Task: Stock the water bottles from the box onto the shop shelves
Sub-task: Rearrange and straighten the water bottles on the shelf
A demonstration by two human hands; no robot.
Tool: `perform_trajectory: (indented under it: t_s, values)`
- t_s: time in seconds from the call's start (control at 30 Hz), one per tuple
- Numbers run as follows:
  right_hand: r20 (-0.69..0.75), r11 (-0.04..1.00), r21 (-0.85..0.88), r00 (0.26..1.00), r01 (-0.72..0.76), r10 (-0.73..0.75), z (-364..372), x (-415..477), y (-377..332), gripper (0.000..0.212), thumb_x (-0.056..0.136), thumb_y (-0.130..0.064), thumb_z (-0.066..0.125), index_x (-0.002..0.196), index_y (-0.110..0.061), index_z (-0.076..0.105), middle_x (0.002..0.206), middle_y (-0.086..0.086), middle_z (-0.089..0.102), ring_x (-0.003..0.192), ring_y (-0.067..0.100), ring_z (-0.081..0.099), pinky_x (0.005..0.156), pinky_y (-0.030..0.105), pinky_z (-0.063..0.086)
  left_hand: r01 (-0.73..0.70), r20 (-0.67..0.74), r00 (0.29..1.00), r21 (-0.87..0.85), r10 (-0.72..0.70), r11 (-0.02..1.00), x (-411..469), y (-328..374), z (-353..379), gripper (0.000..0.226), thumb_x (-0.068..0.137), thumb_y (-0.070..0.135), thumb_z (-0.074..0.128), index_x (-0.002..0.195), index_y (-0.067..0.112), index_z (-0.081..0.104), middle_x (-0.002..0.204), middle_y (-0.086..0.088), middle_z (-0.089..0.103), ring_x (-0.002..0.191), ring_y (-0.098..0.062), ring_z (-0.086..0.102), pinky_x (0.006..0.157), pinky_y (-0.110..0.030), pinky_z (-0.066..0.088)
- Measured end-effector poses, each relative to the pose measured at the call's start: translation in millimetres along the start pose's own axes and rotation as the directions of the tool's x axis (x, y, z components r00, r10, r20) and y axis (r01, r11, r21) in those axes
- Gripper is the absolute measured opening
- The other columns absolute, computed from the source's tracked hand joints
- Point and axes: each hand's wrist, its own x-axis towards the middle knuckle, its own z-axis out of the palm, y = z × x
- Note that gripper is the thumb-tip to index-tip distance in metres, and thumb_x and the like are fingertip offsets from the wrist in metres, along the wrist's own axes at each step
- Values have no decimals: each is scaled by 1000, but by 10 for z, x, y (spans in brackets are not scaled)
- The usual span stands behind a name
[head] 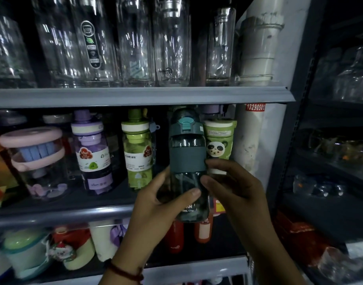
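Both hands, left (156,200) and right (232,186), are clasping the dark teal translucent plastic bottle (187,161) upright, steadying it toward the middle shelf's (73,212) front edge.

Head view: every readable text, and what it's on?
"13290501", end cut off: red sticker on the white pipe.
"tritan": red badge on the purple bottle.
"AN" and "21 oz", partly hidden: teal bottle.
Other labels: too small or blurred to read.
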Motion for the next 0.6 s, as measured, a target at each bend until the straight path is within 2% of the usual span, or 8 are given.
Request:
perform_trajectory:
  t_s: [0.13,0.23,0.37,0.53,0.6]
  values:
    - [-59,1000,-27,998,-6,4,63,113,16,37,88,-10,79,123,-21,72,114,-6,78,108,10,74,88,33,63,36,-45,998,-59,-38,998,104,41,-34,72,67,29,87,134,29,59,121,5,74,115,-14,69,89,-35,60]
    - [-102,999,-34,995,-13,9,115,179,34,38,87,-11,82,123,-20,74,110,-5,79,105,5,74,88,25,61,9,-24,1000,-3,-9,1000,200,73,-70,62,71,26,84,129,24,63,117,6,75,111,-11,70,88,-29,59]
    - [-104,993,-116,995,-10,-2,163,272,56,39,87,-15,83,120,-32,71,107,-19,76,104,-6,71,88,17,58,-27,-26,999,78,29,997,286,139,-95,50,80,18,83,127,25,67,114,10,76,108,-7,70,94,-29,57]
    - [-98,996,-85,994,38,-46,280,413,76,43,88,6,77,107,-33,71,100,-17,80,100,3,76,85,23,61,-71,-108,990,161,90,984,403,114,-74,55,81,17,84,129,34,65,116,14,74,107,-4,70,97,-36,57]
    - [-104,994,-95,993,51,-61,329,464,122,45,88,8,74,107,-32,70,103,-17,80,103,4,75,89,27,61,-95,-132,984,199,123,975,450,62,-52,58,81,18,84,132,35,63,118,15,73,109,-3,69,99,-37,56]
